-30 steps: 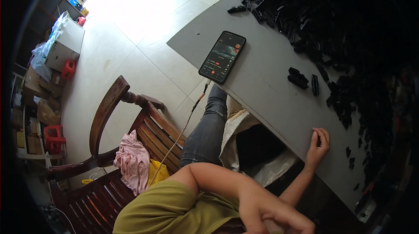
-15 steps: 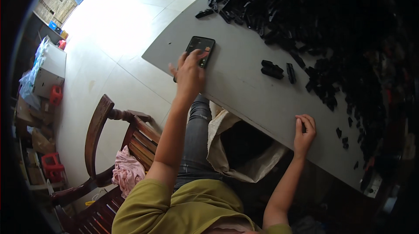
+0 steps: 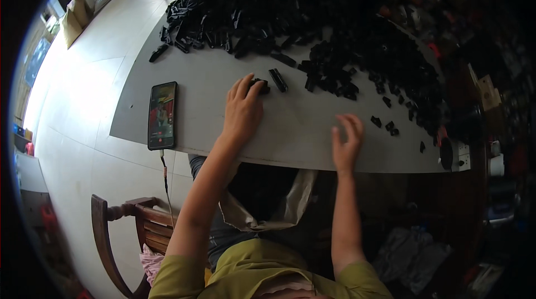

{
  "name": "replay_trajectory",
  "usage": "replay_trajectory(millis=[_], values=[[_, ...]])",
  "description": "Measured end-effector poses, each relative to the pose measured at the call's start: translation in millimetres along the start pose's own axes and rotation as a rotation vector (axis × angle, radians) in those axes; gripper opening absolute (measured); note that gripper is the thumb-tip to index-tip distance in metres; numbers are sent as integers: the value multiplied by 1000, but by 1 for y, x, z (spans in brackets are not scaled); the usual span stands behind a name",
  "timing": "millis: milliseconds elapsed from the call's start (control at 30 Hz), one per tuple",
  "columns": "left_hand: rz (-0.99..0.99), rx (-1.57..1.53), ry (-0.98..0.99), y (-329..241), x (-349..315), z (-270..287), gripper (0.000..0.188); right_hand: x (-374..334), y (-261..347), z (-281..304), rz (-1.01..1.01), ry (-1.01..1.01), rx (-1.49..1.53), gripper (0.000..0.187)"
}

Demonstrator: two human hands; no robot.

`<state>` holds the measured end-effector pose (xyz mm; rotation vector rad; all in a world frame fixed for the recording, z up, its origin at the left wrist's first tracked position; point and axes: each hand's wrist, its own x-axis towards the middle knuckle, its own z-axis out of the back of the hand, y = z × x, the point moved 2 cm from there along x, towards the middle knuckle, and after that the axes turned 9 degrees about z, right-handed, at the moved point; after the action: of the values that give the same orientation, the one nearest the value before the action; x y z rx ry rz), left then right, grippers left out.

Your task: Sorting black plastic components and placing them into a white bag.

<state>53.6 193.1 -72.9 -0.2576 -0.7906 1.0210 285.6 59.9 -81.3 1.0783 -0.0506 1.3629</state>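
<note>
Across the flat grey tabletop [image 3: 298, 128], my left hand [image 3: 243, 112] curls over glossy black plastic-looking pieces [image 3: 261, 87] near frame centre, grip not determinable, my right hand [image 3: 348, 141], centre-right, half-spread; an uneven pinch could cause slippage.

Left hand [image 3: 243, 113] at a small black part [image 3: 261, 87], right hand [image 3: 347, 145] by the grey table's [image 3: 296, 131] near edge.

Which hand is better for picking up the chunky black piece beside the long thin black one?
The left hand, I think: it's right at the chunky black piece. The right hand, with nothing visible in it, is farther off.
</note>
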Motion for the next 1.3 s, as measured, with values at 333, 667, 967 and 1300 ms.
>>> replay_trajectory(millis=[333, 667, 967, 1300], values=[[107, -31, -80, 3, -4, -8, 47, 10, -163, 84, -454, 200, -830, 63], [-7, 30, -143, 2, -6, -5, 24, 22, -1, -22, 40, 381, -297, 36], [-32, 37, -162, 1, -6, -3, 18, 13, 0, -18, 173, 220, -384, 29], [-92, 75, -112, 0, -8, -3, 16, 13, 15, -16, 364, 125, -348, 25]])
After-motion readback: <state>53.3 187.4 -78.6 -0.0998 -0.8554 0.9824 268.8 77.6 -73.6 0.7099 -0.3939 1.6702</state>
